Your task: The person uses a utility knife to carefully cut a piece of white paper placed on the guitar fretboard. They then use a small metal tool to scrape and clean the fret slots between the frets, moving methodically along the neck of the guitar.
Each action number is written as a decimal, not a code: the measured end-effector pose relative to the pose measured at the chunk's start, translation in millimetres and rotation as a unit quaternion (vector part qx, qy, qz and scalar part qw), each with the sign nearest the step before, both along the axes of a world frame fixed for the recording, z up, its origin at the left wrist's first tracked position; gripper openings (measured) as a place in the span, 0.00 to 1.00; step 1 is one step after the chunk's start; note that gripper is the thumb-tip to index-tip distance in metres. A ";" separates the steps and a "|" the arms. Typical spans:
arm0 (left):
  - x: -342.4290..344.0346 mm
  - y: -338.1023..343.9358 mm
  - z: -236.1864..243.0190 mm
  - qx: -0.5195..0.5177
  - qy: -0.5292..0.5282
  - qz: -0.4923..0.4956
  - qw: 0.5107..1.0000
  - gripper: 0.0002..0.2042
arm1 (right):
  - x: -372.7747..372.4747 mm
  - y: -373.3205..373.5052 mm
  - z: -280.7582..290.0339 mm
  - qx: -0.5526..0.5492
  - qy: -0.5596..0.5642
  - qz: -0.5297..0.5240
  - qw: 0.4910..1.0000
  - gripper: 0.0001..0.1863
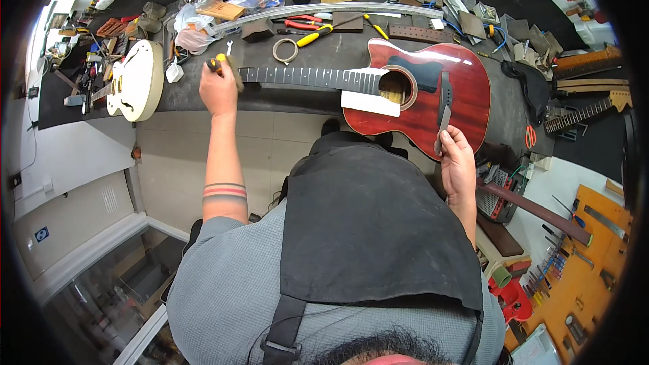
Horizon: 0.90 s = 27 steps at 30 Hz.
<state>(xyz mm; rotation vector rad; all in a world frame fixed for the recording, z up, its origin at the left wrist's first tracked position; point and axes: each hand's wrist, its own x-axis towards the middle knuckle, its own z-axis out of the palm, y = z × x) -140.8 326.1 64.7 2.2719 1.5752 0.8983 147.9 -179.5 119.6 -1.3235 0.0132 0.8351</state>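
Note:
A red acoustic guitar lies face up on the dark workbench, its neck pointing left. White sheets cover part of the body beside the soundhole and the end of the fingerboard. My left hand is closed at the headstock end, around a tool with a black-and-yellow handle; its working end is hidden. My right hand pinches a narrow, flat grey strip between thumb and fingers, over the lower body. The strip's upper end is close to the dark bridge.
A cream hollow-body guitar lies at the left. Behind the neck are a tape roll, red-handled pliers, a small wrench and a long metal straightedge. Orange-handled scissors hang at the right, near a loose neck.

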 end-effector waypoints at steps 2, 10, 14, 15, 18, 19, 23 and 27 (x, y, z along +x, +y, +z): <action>-1.5 -3.6 0.1 -0.126 -0.106 -0.053 0.985 0.13 | -6.0 8.0 0.1 -0.002 0.002 0.002 1.000 0.12; 61.6 45.2 -1.9 0.057 -0.098 -0.155 0.981 0.07 | -35.6 33.1 8.1 -0.031 -0.002 -0.021 0.999 0.15; 82.2 96.0 -59.5 0.139 0.163 -0.276 0.937 0.14 | -56.6 38.9 9.4 -0.042 0.000 -0.052 0.998 0.16; 93.7 98.8 -72.7 0.049 0.260 -0.269 0.926 0.19 | -62.1 37.9 9.2 -0.048 0.000 -0.063 0.997 0.16; 105.1 106.3 -106.2 0.003 0.347 -0.297 0.889 0.20 | -79.0 34.0 9.1 -0.050 0.009 -0.093 0.994 0.15; 115.0 99.9 -110.7 -0.058 0.353 -0.274 0.893 0.21 | -84.5 30.5 9.2 -0.051 0.012 -0.105 0.993 0.14; 156.5 56.3 -108.0 -0.081 0.215 -0.359 0.905 0.18 | -106.4 20.9 13.4 -0.057 0.023 -0.152 0.986 0.09; 183.8 30.9 -119.2 -0.119 0.271 -0.369 0.881 0.30 | -114.6 17.9 12.5 -0.043 0.039 -0.154 0.986 0.08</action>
